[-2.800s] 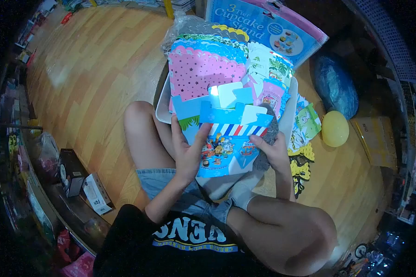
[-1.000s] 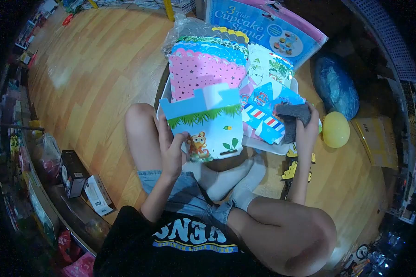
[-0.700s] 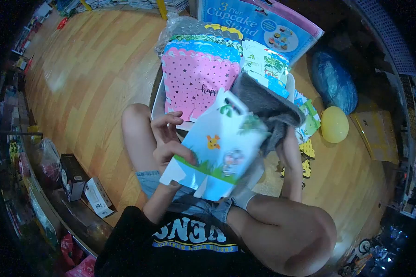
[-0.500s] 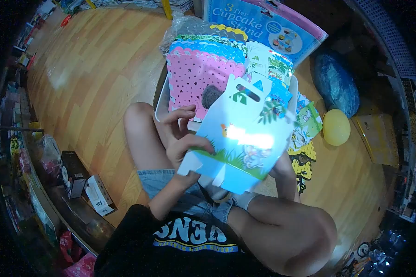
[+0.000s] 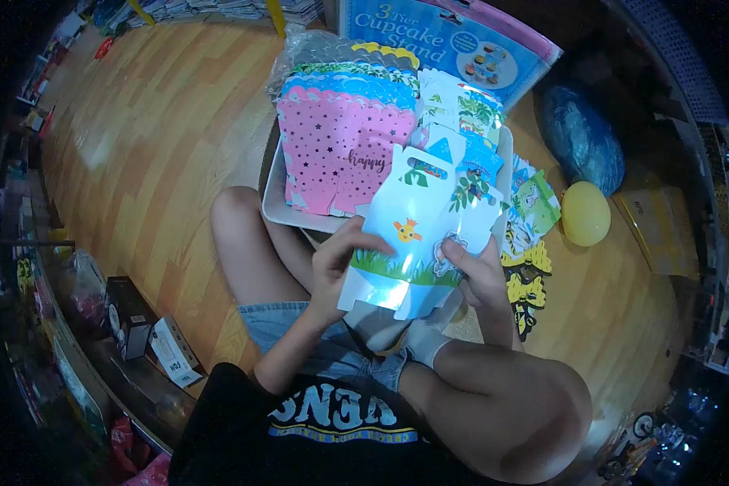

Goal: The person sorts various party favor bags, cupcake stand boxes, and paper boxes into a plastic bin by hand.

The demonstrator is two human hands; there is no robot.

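Note:
A white and light-blue paper gift box [image 5: 409,211] with a handle slot, a giraffe and green grass is held over my lap, partly folded, its bottom flaps toward me. My left hand [image 5: 342,263] is closed round its left side, fingers reaching onto the front. My right hand [image 5: 482,279] grips the right edge, thumb pressed on the printed animal and the other fingers behind. Just beyond stands a white tub [image 5: 300,217] packed with flat cartons, among them a pink star-patterned carton [image 5: 332,150] that reads "happy".
Behind the tub is a blue cupcake stand package [image 5: 405,36]. To the right lie a yellow balloon [image 5: 586,213], a blue plastic-wrapped bundle [image 5: 581,134], a cardboard box [image 5: 654,231] and yellow-black cutouts [image 5: 526,283]. Small boxes [image 5: 130,316] stand at the left by a shelf.
The gift box has turned more upright and squarer to me. My right hand has come from behind it to its right edge, thumb in front. My left hand has closed on the left side.

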